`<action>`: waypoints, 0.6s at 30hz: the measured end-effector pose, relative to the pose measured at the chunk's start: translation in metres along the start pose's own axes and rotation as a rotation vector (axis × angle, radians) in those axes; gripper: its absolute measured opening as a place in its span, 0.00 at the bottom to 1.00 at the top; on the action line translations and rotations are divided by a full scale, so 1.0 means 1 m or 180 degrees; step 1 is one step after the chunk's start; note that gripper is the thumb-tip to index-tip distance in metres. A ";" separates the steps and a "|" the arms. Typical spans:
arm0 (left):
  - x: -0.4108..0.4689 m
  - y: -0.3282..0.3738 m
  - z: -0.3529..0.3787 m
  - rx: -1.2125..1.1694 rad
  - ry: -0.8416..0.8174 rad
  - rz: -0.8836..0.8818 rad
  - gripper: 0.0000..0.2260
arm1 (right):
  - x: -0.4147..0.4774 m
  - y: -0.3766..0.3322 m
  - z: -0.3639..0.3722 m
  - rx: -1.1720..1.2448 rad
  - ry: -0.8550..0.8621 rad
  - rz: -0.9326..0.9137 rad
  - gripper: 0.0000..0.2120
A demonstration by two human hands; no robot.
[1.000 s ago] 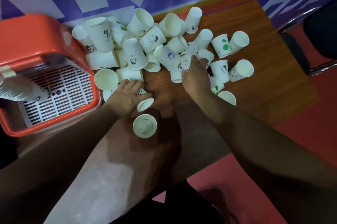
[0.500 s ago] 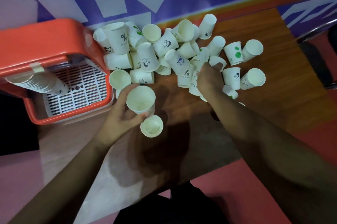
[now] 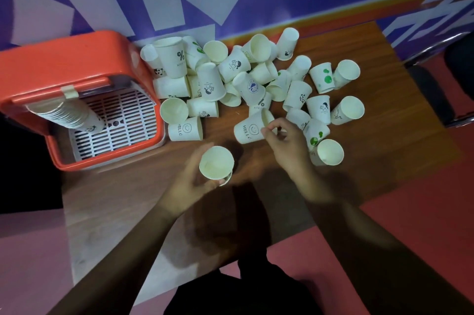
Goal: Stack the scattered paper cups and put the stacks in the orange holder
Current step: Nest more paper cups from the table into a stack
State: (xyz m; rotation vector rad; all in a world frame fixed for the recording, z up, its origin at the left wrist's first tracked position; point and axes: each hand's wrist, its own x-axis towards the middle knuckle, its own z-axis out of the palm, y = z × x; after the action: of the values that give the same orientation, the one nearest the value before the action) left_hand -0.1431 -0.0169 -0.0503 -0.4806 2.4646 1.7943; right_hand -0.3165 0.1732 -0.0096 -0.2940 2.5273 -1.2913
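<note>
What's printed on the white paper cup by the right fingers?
White paper cup: dark HELLO lettering plus smiley; head view.

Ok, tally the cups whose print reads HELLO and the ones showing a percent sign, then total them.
HELLO cups: 2
Percent-sign cups: 2
Total: 4

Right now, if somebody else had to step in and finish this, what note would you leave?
Left hand holds an upright cup, a second rim showing just beneath.
Right hand: fingers pinch a tipped HELLO cup.
Done: one long stack lies in the orange holder.
Left: the loose cups on the table to stack and load.
</note>
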 end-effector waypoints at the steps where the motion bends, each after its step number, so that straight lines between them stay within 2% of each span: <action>1: 0.001 -0.006 0.001 0.0331 -0.0009 0.0012 0.35 | -0.006 -0.003 0.001 0.0113 -0.0063 0.0111 0.06; 4: 0.000 -0.017 0.003 0.0696 -0.0140 -0.0217 0.40 | -0.022 -0.014 0.005 0.0283 -0.0247 0.0184 0.07; 8: -0.005 -0.021 -0.008 0.0605 -0.0727 -0.0440 0.45 | -0.040 -0.030 0.013 0.0512 -0.0455 -0.0383 0.05; 10: -0.006 -0.023 -0.023 0.0357 -0.0507 -0.0476 0.38 | -0.049 -0.036 0.018 0.0454 -0.0684 -0.0583 0.06; 12: -0.001 -0.025 -0.042 0.0233 0.0019 -0.0399 0.30 | -0.056 -0.034 0.026 0.0296 -0.0861 -0.0696 0.13; 15: 0.014 -0.019 -0.066 0.0998 0.0523 -0.0051 0.23 | -0.065 -0.028 0.038 -0.0171 -0.1031 -0.0745 0.25; 18: 0.039 -0.006 -0.073 0.1629 0.0560 0.0282 0.24 | -0.073 -0.023 0.050 -0.0780 -0.1146 -0.1031 0.33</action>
State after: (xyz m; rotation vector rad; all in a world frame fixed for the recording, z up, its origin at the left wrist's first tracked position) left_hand -0.1687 -0.0955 -0.0407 -0.5068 2.9590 1.1054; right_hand -0.2299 0.1446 -0.0074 -0.9326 2.3821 -0.9182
